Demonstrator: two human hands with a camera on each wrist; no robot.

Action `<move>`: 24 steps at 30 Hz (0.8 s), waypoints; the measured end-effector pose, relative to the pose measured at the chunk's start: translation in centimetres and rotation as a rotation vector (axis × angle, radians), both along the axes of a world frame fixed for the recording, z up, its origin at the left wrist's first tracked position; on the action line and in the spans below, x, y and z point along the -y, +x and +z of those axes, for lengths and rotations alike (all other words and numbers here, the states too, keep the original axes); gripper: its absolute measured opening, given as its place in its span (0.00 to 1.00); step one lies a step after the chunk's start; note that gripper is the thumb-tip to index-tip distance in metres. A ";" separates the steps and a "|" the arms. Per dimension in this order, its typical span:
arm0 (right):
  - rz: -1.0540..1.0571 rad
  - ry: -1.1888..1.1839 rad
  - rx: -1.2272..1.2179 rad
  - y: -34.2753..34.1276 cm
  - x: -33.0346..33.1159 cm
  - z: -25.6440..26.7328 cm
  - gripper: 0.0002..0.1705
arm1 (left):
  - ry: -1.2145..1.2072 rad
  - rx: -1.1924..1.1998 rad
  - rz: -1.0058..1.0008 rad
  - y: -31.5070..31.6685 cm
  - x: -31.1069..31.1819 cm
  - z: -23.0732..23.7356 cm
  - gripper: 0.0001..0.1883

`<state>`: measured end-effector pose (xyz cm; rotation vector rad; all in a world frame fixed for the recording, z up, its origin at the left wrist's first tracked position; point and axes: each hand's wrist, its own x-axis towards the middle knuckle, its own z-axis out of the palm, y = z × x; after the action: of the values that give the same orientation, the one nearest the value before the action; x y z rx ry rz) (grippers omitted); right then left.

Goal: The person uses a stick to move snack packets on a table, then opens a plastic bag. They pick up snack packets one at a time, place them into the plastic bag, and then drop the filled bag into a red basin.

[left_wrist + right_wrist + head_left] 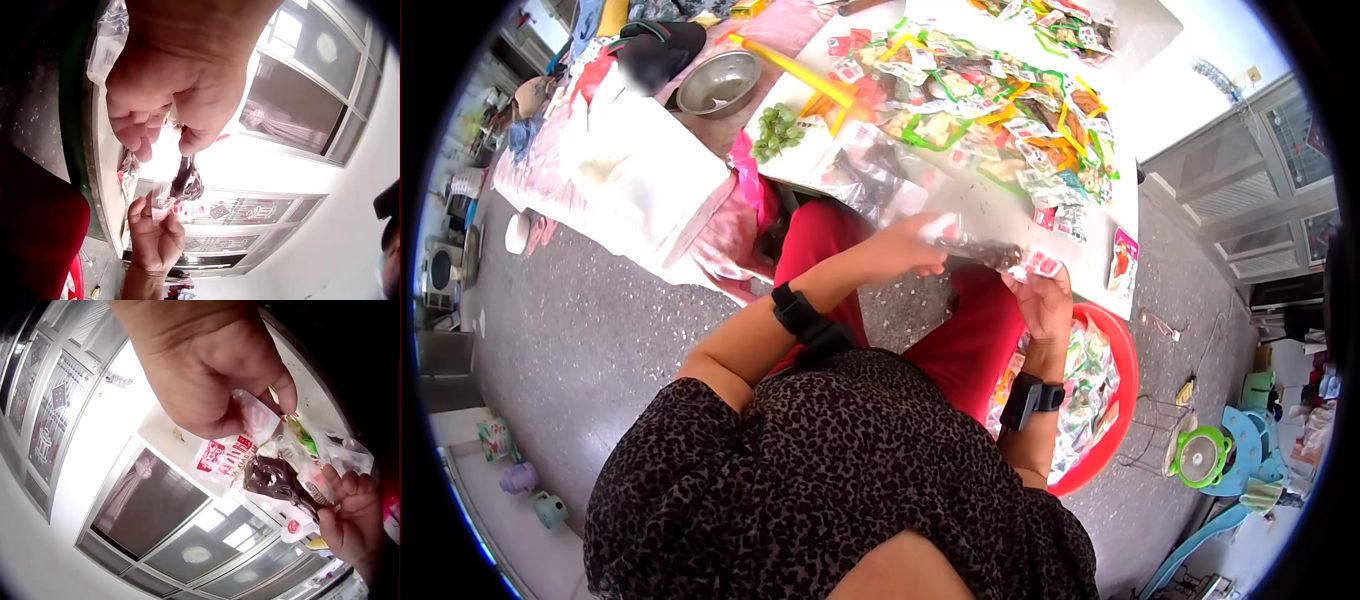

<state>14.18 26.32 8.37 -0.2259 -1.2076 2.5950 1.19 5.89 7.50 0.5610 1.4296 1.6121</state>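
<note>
Both hands hold a see-through packet (228, 453) with red lettering and a dark brown, drumstick-like piece of meat (275, 478) over the table's near edge. In the head view my left hand (895, 248) grips the left end, its fingers round the meat's thin end in the right wrist view. My right hand (1045, 300) pinches the printed end between thumb and fingers. The meat's thick end (187, 184) lies between the hands. I cannot tell whether the meat is fully inside the packet. Clear plastic bags (880, 185) lie on the table by the left hand.
Many colourful snack packets (1010, 110) are heaped on the white table (1112, 295). Green grapes (778, 132) and a metal bowl (720, 85) are at the left. A red tub (1122, 400) of packets stands on the floor beside my right arm. One pink packet (1122, 255) lies near the table's right corner.
</note>
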 end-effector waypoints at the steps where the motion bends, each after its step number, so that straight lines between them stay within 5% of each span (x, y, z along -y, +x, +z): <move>1: 0.010 0.048 0.037 0.4 -0.2 -0.3 0.09 | -0.027 -0.148 -0.009 0.1 0.1 0.2 0.20; 4: 0.035 0.124 0.144 1.8 -1.2 -1.4 0.07 | -0.001 -0.677 0.060 1.1 0.3 -0.1 0.11; 7: 0.131 -0.104 0.052 2.8 -1.1 -2.4 0.06 | 0.121 -1.140 -0.042 1.1 0.7 1.0 0.11; 11: 0.150 -0.381 -0.068 3.9 -1.3 -3.5 0.18 | 0.193 -1.445 0.049 1.2 0.4 1.5 0.10; 16: 0.179 -0.442 0.307 4.0 -0.4 -4.6 0.26 | 0.325 -1.570 -0.050 1.8 0.3 0.9 0.10; 19: 0.369 -0.219 0.285 4.4 0.0 -4.5 0.25 | 0.307 -1.551 -0.052 2.4 0.4 0.7 0.12; 21: 0.311 -0.198 0.264 4.9 1.1 -3.5 0.24 | 0.212 -1.483 -0.039 2.0 0.6 0.8 0.13; 24: 0.179 -0.199 0.237 4.7 1.5 -3.6 0.22 | -0.044 -1.481 0.342 0.7 -0.2 -0.2 0.15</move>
<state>18.92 24.80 4.77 -0.4996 -1.0841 2.9141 1.88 6.05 7.26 1.7634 2.6778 1.3221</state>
